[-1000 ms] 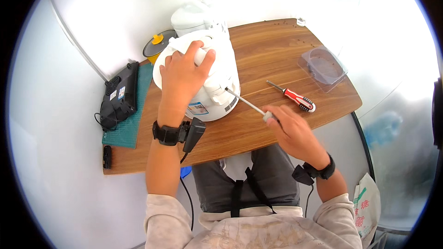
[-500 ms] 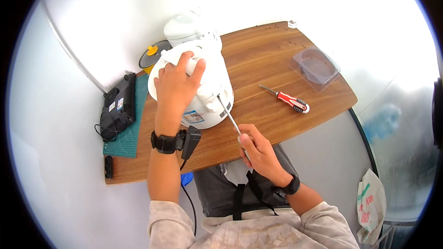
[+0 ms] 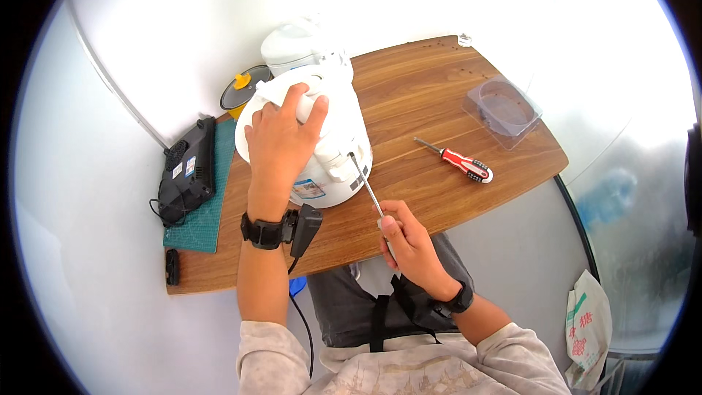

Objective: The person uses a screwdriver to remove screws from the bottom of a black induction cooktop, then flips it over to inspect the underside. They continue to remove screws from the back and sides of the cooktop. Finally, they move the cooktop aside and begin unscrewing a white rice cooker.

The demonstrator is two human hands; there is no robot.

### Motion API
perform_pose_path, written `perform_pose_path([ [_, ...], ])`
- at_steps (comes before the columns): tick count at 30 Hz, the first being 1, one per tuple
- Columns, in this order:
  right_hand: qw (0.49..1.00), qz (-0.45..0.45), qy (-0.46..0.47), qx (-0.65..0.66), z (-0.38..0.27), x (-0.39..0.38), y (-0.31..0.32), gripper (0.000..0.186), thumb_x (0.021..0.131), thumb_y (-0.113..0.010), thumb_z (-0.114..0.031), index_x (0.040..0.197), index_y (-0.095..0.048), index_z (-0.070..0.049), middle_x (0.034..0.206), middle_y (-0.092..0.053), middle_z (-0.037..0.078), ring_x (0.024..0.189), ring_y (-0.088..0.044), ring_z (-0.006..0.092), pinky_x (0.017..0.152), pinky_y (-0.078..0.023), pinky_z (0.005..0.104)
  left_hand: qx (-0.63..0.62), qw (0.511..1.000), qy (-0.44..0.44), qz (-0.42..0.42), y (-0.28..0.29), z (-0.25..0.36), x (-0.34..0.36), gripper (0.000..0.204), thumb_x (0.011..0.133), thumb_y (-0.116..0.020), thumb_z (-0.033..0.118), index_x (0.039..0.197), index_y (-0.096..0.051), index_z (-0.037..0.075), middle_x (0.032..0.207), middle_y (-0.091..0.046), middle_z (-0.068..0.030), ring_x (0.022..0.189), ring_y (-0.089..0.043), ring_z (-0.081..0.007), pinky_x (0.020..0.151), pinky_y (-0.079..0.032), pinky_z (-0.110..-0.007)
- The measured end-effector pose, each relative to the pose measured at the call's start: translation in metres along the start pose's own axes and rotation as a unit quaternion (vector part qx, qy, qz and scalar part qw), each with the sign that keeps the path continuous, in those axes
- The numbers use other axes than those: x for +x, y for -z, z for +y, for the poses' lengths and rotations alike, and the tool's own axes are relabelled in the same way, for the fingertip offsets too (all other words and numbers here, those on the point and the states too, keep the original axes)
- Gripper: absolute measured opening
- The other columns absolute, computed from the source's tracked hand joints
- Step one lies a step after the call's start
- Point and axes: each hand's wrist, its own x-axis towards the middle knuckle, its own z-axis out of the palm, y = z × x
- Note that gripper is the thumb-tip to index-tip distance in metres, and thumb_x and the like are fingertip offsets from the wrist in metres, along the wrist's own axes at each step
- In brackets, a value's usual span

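Observation:
A white rounded appliance that looks like a rice cooker (image 3: 347, 128) stands near the left part of the table, tilted on its side or seen from behind; I cannot tell which. My left hand (image 3: 284, 132) grips its raised upper part, fingers bent and thumb to the right. In my right hand (image 3: 409, 241), closed round its handle, is a screwdriver (image 3: 368, 184) with a long metal shaft. The shaft's tip meets the cooker's side beside a small protruding part. Most of the handle is hidden by my fingers.
On the wooden table (image 3: 409, 95) lie a red-and-white screwdriver (image 3: 466, 165) and a clear plastic tray (image 3: 504, 111). Behind the cooker stand another white appliance (image 3: 289, 47) and a yellow-and-grey pot (image 3: 245, 91). At left, a black device (image 3: 189, 172) rests on a green mat (image 3: 201, 230).
Hands, screwdriver and cooker hold nearly the same pose. The whole view has shifted slightly, and the screwdriver's tip stays at the cooker's side.

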Motion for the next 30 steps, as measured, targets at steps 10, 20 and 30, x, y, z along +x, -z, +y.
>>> perform_pose_path([
  [10,1.000,-0.018,-0.004,0.019,-0.014,-0.008,-0.005,0.029,0.112,-0.044,-0.028,0.130,-0.049,-0.006,0.067,-0.052,0.000,0.051,-0.047,0.0065,0.049,-0.039,0.0251,-0.007,1.000,0.007,-0.013,0.009,0.006,0.000,0.055,0.097,-0.052,0.060,0.136,-0.063,0.023,0.115,-0.067,-0.0270,0.118,-0.059,-0.0424,0.100,-0.041,-0.057],
  [20,0.997,-0.034,-0.004,0.069,-0.019,-0.008,-0.016,0.031,0.113,-0.041,-0.030,0.132,-0.048,-0.006,0.069,-0.052,0.001,0.050,-0.049,0.0068,0.046,-0.038,0.0241,0.003,1.000,0.009,-0.005,0.020,0.012,0.003,0.054,0.097,-0.052,0.059,0.135,-0.063,0.023,0.113,-0.067,-0.0272,0.116,-0.060,-0.0427,0.099,-0.042,-0.057],
  [30,1.000,-0.024,-0.006,-0.015,-0.040,-0.002,-0.008,0.030,0.111,-0.048,-0.021,0.135,-0.056,-0.005,0.065,-0.053,0.005,0.052,-0.051,0.0086,0.050,-0.042,0.0264,-0.008,1.000,-0.025,0.005,0.010,0.001,0.008,0.046,0.096,-0.056,0.055,0.127,-0.066,0.022,0.114,-0.069,-0.0247,0.111,-0.061,-0.0411,0.096,-0.044,-0.055],
])
